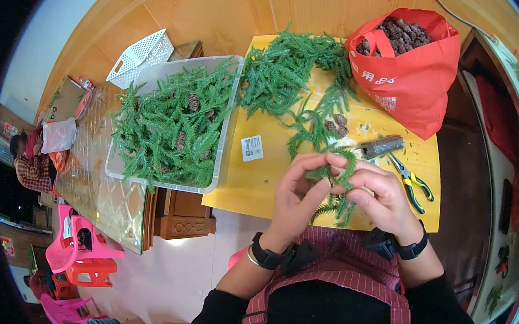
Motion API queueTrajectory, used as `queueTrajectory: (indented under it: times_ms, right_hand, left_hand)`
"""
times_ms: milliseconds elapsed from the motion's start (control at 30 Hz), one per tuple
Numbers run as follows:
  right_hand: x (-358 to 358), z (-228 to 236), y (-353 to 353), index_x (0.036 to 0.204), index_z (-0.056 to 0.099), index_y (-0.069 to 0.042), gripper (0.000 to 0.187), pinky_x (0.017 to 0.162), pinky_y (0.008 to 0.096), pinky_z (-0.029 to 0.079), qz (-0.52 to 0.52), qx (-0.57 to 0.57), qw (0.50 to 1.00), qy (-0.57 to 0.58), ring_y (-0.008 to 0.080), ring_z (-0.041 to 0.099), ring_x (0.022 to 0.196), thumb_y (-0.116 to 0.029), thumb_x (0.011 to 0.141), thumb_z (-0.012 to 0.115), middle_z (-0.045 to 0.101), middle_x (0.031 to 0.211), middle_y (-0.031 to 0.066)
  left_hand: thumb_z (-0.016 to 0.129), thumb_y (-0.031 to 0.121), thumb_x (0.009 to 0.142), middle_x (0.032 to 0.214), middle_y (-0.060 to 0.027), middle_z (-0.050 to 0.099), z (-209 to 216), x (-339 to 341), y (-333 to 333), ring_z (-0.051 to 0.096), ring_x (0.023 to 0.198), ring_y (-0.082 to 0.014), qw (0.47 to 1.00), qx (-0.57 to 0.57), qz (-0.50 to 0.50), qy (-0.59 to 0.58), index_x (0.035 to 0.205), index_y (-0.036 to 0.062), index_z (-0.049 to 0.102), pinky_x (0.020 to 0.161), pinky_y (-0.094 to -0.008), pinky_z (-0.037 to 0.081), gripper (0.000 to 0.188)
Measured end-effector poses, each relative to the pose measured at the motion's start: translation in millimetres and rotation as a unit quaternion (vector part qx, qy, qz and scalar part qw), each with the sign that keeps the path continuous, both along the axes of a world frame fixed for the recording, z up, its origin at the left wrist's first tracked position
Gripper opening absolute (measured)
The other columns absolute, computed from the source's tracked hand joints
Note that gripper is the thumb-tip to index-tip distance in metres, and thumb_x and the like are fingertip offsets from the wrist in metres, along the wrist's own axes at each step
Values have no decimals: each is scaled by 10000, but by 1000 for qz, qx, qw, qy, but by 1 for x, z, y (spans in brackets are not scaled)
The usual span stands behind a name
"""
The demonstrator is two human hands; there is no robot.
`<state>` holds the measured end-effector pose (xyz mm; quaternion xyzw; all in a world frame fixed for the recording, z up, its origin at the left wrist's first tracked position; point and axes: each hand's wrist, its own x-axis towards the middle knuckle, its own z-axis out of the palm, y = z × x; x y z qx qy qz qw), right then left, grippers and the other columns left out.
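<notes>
Both hands meet over the front of a yellow board, pinching a green artificial pine sprig (345, 175) between them. My left hand (299, 186) curls around its left side. Opposite it, the thumb and fingers of my right hand (382, 193) close on the sprig's right side. Needled tips hang below the hands, and fingers partly hide the stem. Just beyond lie a few pine cones (337, 127) and a dark brown tube-like piece (381, 147). Yellow-and-black pliers (412, 181) rest beside my right hand, jaws toward the tube.
A clear plastic bin (229, 117) of pine sprigs and cones stands left of the yellow board (258, 180). Loose greenery (285, 66) covers the board's back. A red bag (406, 82) full of cones sits back right. A white basket (142, 58) and pink stools (76, 245) are farther left.
</notes>
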<state>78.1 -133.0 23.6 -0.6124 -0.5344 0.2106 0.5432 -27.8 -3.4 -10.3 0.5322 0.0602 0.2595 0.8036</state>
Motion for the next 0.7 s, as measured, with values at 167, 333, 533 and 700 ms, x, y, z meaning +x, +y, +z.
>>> queueTrajectory:
  times_ms: [167, 333, 533, 700]
  right_hand:
    - [-4, -1, 2, 801, 586, 24, 124, 818, 329, 441, -26, 47, 998, -10, 246, 563, 965, -68, 817, 506, 469, 1252, 202]
    - [-6, -3, 0, 914, 560, 36, 165, 703, 268, 473, -2, 53, 993, 101, 154, 588, 781, -60, 876, 431, 419, 1305, 183]
    - [-6, -4, -3, 899, 537, 31, 261, 663, 235, 482, 0, 37, 988, 148, 137, 569, 825, -182, 926, 389, 351, 1337, 216]
    - [-4, -3, -4, 872, 544, 38, 216, 629, 234, 480, 19, 34, 989, 142, 109, 576, 716, -115, 908, 395, 357, 1339, 206]
  left_hand:
    - [722, 8, 672, 1167, -72, 413, -5, -1, -6, 514, 1010, -184, 986, 161, 27, -28, 1189, 24, 434, 788, -280, 484, 592]
    - [683, -58, 694, 1140, -72, 422, -13, -1, -5, 521, 1012, -185, 993, 117, 24, -9, 1159, 14, 442, 797, -290, 496, 528]
    - [598, -113, 748, 1120, -70, 424, -14, 3, -13, 556, 950, -179, 999, 0, 25, -33, 1118, -6, 458, 794, -274, 501, 410]
    - [562, -95, 782, 1104, -72, 440, -17, 7, -14, 572, 897, -161, 997, 7, 67, -23, 1079, -15, 487, 758, -256, 504, 316]
